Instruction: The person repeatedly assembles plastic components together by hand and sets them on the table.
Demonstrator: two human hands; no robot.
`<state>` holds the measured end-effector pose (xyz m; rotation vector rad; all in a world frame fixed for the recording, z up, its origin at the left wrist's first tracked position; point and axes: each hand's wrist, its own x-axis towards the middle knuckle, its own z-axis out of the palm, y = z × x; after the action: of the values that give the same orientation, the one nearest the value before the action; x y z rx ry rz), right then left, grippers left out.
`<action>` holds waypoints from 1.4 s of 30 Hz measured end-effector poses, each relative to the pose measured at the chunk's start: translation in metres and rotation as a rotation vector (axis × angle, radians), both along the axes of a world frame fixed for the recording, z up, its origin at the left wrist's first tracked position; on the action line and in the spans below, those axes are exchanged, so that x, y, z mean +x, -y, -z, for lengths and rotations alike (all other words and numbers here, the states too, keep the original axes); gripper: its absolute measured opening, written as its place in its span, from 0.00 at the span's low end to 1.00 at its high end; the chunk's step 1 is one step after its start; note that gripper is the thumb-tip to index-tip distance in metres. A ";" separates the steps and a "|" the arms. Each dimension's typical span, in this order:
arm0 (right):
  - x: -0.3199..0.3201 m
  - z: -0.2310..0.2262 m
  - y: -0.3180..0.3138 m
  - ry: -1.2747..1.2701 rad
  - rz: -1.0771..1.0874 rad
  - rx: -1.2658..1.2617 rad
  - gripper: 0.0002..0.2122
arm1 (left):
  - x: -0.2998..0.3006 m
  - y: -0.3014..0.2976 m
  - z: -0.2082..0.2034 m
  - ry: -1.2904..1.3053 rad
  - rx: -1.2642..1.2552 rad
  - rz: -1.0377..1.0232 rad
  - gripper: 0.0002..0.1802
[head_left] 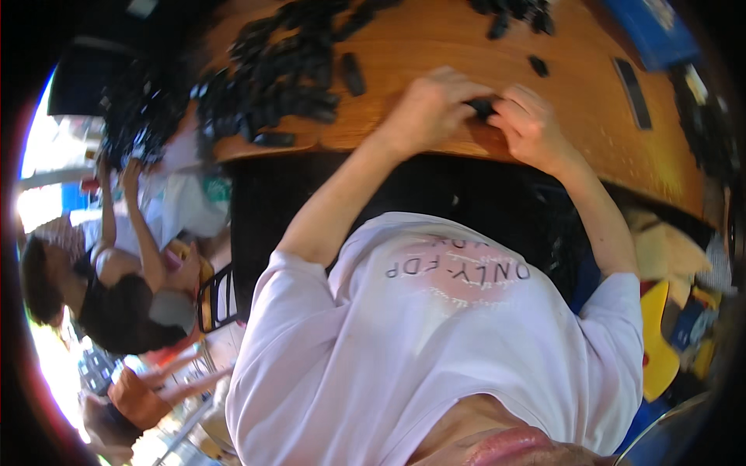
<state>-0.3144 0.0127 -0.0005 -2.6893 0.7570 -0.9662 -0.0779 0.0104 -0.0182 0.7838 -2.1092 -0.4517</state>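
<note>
While both hands meet just above the near edge of the table, a small black piece (pixel 482 108) sits between their fingertips, partly hidden by them and too blurred for its details to be told. The left hand (pixel 429 110) has its fingers curled, pinching the piece from one side; the right hand (pixel 531 124) grips it from the other with bent fingers and thumb. The step in hand looks like close two-handed work on this single piece; whether parts are being joined or parted, I cannot tell. The next move, I judge, calls for a steady hold on one side and a fine fingertip adjustment on the other.

Beyond the hands, a lone black piece (pixel 538 66) lies on the wooden tabletop (pixel 435 39), with a dark rectangular slab (pixel 632 93) farther right and a blue box (pixel 653 31) near the far corner. To the left, an oblong black piece (pixel 353 74) lies just beside a large pile of black pieces (pixel 272 85). Farther left, a co-worker (pixel 116 303) reaches toward another dark heap (pixel 140 116).
</note>
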 end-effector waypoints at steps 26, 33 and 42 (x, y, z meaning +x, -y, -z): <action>-0.015 0.016 0.013 -0.004 0.271 0.172 0.08 | 0.196 -0.250 0.043 0.480 0.099 -1.120 0.20; -0.014 0.030 0.016 -0.128 0.341 0.168 0.09 | 0.183 -0.287 0.149 0.407 0.464 -0.982 0.25; -0.009 0.026 0.007 -0.091 0.397 0.161 0.08 | 0.135 -0.156 0.208 0.370 0.415 -0.640 0.17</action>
<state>-0.3231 0.0059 -0.0269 -2.5053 1.3630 -0.8183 0.0568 0.1663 -0.2264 1.8248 -1.9519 -0.4121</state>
